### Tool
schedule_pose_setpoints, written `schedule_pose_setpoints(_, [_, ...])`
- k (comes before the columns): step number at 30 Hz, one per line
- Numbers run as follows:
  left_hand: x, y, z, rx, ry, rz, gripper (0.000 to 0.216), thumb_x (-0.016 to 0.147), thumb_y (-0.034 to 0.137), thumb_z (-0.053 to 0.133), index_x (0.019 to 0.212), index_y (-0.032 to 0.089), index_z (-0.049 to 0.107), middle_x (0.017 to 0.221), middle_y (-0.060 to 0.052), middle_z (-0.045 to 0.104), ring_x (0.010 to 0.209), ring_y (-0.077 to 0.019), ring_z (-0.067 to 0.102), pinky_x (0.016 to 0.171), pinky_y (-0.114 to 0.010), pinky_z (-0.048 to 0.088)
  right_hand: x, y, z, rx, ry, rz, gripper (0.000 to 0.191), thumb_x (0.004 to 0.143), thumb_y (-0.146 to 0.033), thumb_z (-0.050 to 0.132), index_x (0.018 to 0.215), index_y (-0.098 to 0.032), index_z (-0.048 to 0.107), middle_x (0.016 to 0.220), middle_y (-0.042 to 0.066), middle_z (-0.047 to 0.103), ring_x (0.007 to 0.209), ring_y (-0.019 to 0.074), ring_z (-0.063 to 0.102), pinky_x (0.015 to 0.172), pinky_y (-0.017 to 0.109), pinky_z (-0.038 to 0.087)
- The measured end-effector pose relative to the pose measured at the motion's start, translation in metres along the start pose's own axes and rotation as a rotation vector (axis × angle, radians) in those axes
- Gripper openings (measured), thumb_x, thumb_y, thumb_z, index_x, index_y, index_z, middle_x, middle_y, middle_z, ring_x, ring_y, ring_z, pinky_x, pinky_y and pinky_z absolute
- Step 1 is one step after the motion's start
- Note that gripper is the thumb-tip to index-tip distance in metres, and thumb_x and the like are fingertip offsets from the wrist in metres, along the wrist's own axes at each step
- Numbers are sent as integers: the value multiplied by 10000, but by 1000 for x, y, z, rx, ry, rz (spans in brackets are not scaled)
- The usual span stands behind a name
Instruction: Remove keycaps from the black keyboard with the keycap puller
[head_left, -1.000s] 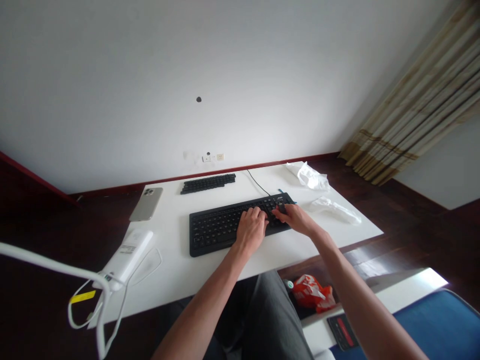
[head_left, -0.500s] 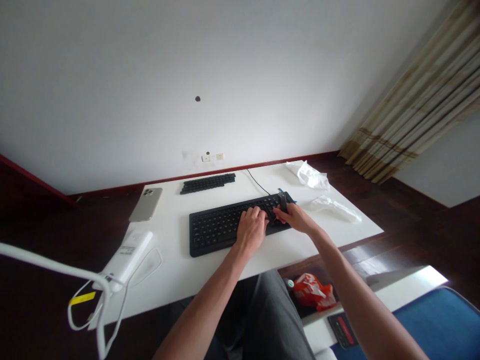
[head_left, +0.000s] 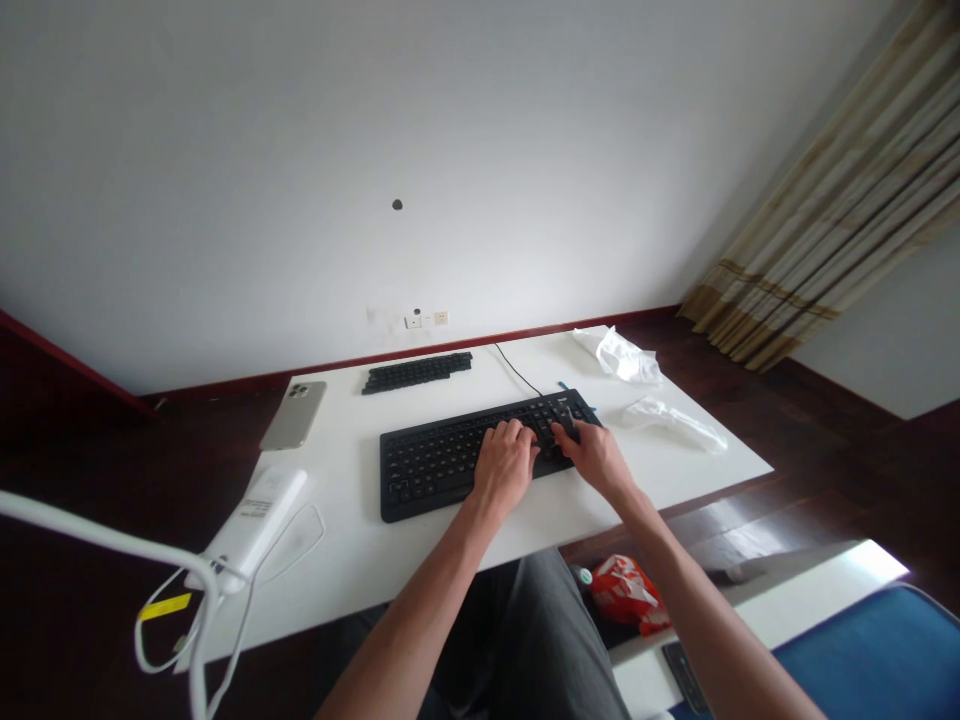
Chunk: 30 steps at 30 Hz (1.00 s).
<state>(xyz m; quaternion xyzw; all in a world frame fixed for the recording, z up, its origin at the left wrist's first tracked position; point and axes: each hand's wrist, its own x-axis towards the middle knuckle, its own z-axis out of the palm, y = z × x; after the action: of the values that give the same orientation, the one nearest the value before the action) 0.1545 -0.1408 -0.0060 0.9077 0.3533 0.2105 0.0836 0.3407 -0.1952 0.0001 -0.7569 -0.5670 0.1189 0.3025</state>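
I have one head-worn view, looking forward and down from above my lap; the white counter (head_left: pixel 555 520) sits mid-frame at arm's length, bare wall (head_left: pixel 300 150) filling the upper half.

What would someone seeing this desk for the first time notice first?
Both bare hands draw the eye: the left hand and right hand rest on the right part of a black keyboard in the middle of the white desk. Behind it lies a separate strip of black keycaps, with a face-down smartphone at the left. Crumpled white plastic bags sit at the far right corner.
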Motion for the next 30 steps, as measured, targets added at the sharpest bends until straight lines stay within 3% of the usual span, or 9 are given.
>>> schedule_pose_setpoints(2, [0, 0, 1, 5, 3, -5, 86, 1026, 261, 613, 1101, 221, 626, 1096, -56, 638, 1038, -239, 587, 904, -391, 462, -11, 3, 7, -15, 82, 6, 425, 987, -550, 509, 778, -220, 676, 679, 96, 724, 643, 254, 676, 611, 313, 434])
schedule_pose_setpoints(5, [0, 0, 1, 11, 5, -1, 80, 1027, 265, 611, 1095, 224, 621, 1098, -51, 635, 1033, -237, 584, 896, -392, 461, -15, 7, 11, -16, 104, -4, 434, 986, -565, 504, 779, -222, 672, 688, 109, 730, 638, 263, 672, 601, 323, 431])
schedule_pose_setpoints(14, [0, 1, -1, 14, -2, 9, 85, 1023, 253, 611, 1097, 216, 631, 1089, -51, 629, 1018, -232, 581, 888, -390, 456, 22, 6, -13, 93, -196, -138, 502, 999, -566, 527, 663, -211, 640, 656, 43, 703, 631, 213, 637, 664, 325, 454])
schedule_pose_setpoints(27, [2, 2, 0, -45, 20, 5, 195, 1002, 248, 633, 1195, 238, 656, 1144, -49, 658, 1068, -244, 585, 930, -402, 464, 27, 0, -18, 156, -303, -61, 524, 973, -557, 537, 598, -203, 633, 625, 43, 698, 601, 201, 609, 649, 310, 450])
schedule_pose_setpoints(30, [6, 4, 1, -63, 26, -5, 178, 996, 317, 653, 1152, 236, 676, 1124, -47, 667, 1060, -251, 586, 924, -409, 466, 29, -3, -17, 146, -314, -18, 518, 967, -539, 543, 580, -205, 628, 624, 45, 697, 589, 200, 605, 638, 312, 446])
